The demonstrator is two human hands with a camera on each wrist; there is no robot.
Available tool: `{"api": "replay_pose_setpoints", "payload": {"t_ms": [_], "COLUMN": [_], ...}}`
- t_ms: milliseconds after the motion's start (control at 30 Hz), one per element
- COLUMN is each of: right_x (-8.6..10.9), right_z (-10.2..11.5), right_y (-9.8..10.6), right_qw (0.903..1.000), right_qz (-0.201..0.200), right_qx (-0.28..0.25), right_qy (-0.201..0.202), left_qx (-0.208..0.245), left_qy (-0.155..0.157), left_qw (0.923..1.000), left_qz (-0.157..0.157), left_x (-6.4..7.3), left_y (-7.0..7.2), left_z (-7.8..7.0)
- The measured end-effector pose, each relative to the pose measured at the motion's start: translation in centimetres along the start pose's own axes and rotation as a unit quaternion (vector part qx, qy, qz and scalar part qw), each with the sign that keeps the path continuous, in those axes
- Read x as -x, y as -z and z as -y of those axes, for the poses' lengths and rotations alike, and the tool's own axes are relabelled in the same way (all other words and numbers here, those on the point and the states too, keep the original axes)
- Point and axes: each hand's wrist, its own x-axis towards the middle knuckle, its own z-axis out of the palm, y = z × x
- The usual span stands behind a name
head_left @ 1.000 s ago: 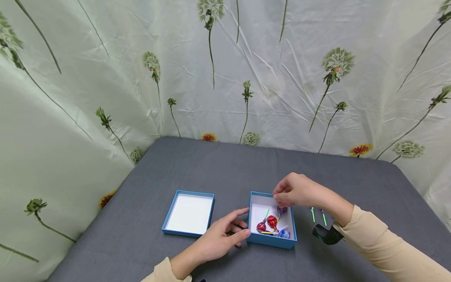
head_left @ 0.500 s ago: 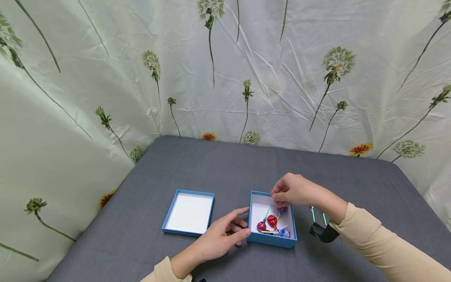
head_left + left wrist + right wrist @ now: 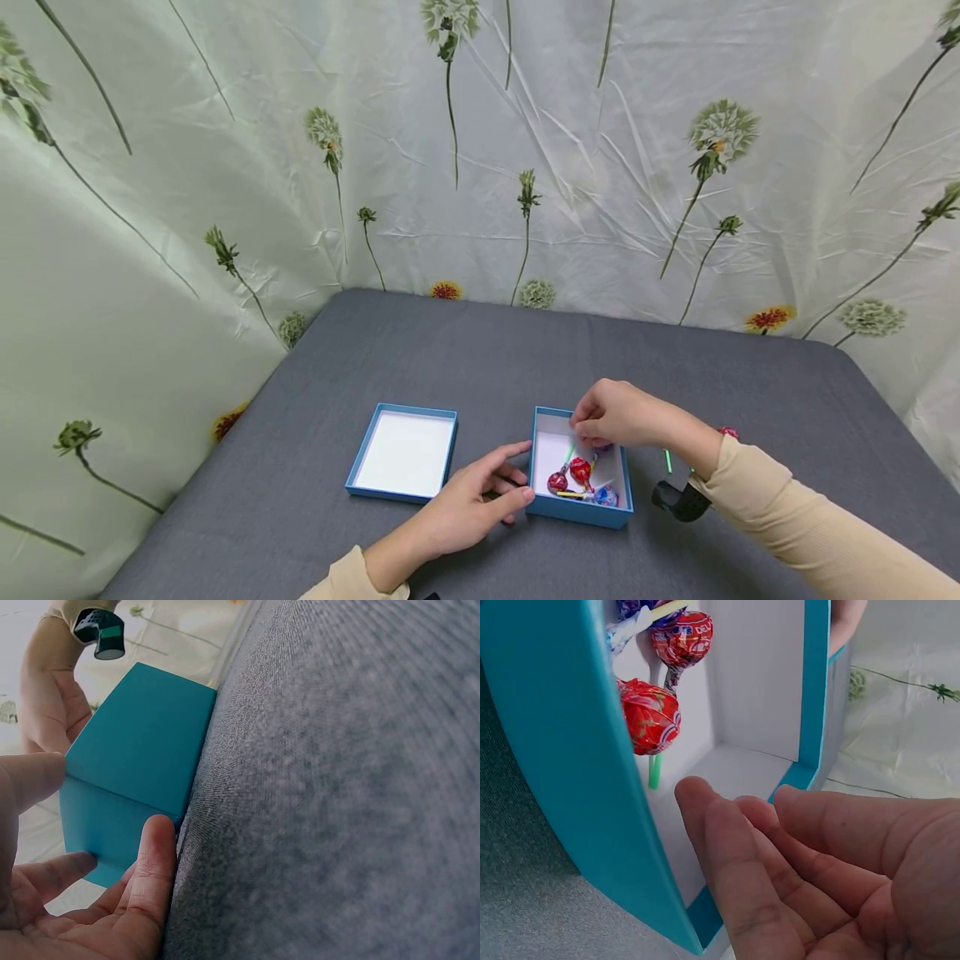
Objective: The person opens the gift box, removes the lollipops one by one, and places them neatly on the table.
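A blue box with a white inside stands uncovered in the head view. Several wrapped lollipops lie in it, among them a red lollipop and a blue-wrapped lollipop. My left hand touches the box's left side, fingers extended against the wall; the left wrist view shows fingertips on the blue card. Over the box's far right corner hangs my right hand, partly covering a purple lollipop. In the right wrist view its fingers are loosely bent, with nothing between them and the thumb.
Left of the box lies a shallow blue-edged lid, white inside facing up. On the grey cloth at right, beside the right forearm, are a green lollipop stick and a red lollipop head. A floral curtain hangs behind the table.
My right hand has shifted slightly left and down over the box, hiding more of the purple lollipop. A red lollipop head now shows beside the right sleeve. The left hand has stayed put.
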Motion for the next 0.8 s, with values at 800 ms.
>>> {"api": "replay_pose_setpoints", "payload": {"t_ms": [800], "right_x": [-0.3], "right_z": [0.3], "right_y": [-2.1], "right_qw": [0.9984], "right_qz": [-0.004], "right_qx": [0.056], "right_qy": [-0.004], "left_qx": [0.007], "left_qy": [0.007], "left_qw": [0.9999], "left_qz": [0.003], "left_x": [0.1], "left_y": [0.0], "left_z": [-0.1]}}
